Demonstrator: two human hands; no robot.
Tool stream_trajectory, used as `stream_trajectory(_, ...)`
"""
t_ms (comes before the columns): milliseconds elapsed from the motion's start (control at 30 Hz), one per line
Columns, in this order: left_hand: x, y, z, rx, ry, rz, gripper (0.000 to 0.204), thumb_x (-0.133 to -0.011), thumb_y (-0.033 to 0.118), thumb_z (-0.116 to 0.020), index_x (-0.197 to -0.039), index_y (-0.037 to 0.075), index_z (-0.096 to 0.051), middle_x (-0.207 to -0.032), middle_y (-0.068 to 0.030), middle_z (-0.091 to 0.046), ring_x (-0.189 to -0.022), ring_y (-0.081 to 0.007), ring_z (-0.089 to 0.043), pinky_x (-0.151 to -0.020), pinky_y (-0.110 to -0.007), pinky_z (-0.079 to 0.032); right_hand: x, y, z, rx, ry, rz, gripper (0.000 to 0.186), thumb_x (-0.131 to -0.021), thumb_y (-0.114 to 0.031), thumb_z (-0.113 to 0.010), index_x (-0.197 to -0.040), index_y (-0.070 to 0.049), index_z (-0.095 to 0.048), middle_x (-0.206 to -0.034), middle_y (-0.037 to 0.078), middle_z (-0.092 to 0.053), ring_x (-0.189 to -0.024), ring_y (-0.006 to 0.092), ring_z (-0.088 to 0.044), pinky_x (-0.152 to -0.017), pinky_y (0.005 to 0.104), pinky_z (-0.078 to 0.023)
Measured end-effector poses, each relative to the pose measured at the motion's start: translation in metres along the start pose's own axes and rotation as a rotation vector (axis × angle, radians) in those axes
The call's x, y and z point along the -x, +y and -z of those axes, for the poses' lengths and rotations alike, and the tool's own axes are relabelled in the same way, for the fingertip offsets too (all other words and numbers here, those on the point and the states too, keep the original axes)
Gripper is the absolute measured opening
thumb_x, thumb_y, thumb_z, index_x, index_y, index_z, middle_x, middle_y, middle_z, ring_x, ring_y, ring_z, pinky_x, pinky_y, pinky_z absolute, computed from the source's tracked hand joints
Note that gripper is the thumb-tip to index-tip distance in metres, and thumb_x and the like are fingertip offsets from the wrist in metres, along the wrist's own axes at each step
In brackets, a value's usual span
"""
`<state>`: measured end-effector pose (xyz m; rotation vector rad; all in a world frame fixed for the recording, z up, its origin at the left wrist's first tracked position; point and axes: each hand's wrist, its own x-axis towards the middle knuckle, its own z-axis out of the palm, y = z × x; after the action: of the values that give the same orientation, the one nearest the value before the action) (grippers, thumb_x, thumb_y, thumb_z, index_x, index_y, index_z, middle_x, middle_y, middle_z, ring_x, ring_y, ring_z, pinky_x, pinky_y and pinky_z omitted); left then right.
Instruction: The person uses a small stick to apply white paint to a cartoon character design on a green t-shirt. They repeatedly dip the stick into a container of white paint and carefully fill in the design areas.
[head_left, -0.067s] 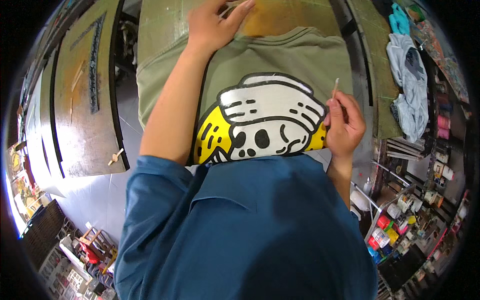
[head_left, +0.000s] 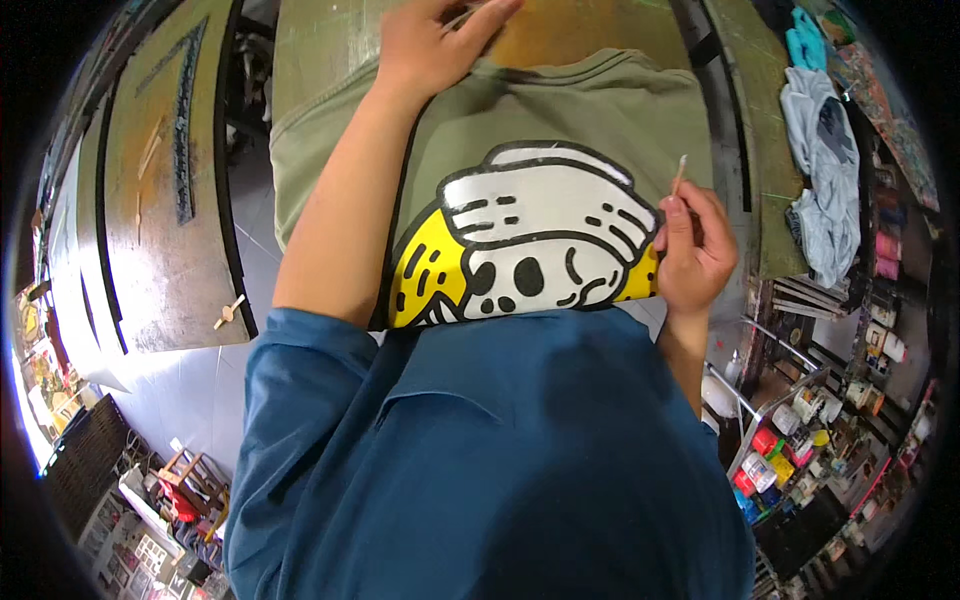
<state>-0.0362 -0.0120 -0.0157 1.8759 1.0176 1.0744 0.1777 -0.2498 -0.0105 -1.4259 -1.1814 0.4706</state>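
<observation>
An olive-green T-shirt [head_left: 460, 110] lies spread over a board [head_left: 330, 40], its collar toward the far end. Its large print [head_left: 550, 210] shows a white cartoon skull with a white cap and yellow, black-marked sides. My left hand [head_left: 435, 45] is beyond the collar at the far edge of the view, thumb stretched away from the fingers; some fingertips are cut off. My left forearm crosses above the shirt. Beside the print's right edge, my right hand [head_left: 697, 245] pinches a thin cotton swab [head_left: 681, 175], its pale tip pointing up and away.
To the left stands another long board [head_left: 170, 250] with a small wooden piece [head_left: 229, 312] near its end. Grey and turquoise cloths [head_left: 822, 170] lie on the board at right. Paint containers [head_left: 765, 465] crowd a metal-framed rack at the lower right.
My right hand and the swab shift very slightly to the right. The left hand keeps nearly the same place, and the shirt appears marginally shifted in view.
</observation>
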Motion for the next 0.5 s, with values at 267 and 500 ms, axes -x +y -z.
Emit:
stream_trajectory(267,-0.001,0.008,0.010,-0.393,-0.224,-0.322,0.055,-0.057,0.057,-0.091,-0.087,0.012,-0.078,-0.111,-0.0106,-0.069,-0.111,-0.0316,-0.062,-0.098,-0.044,-0.045,-0.006,-0.001,0.000,0.059,0.086,-0.152,0.019,-0.096,0.001,-0.067,-0.114,0.004,-0.069,-0.098,0.010,-0.069,-0.058,0.0061,-0.055,-0.049,0.0197,-0.042)
stream_trajectory(500,-0.007,-0.005,0.007,-0.315,-0.272,-0.376,0.042,-0.058,0.046,-0.090,-0.086,0.016,-0.080,-0.117,-0.0091,-0.069,-0.118,-0.0309,-0.059,-0.103,-0.046,-0.040,-0.007,0.006,-0.005,0.081,0.154,-0.122,0.020,-0.095,0.000,-0.068,-0.115,0.004,-0.070,-0.096,0.011,-0.071,-0.058,0.0062,-0.055,-0.049,0.0200,-0.041)
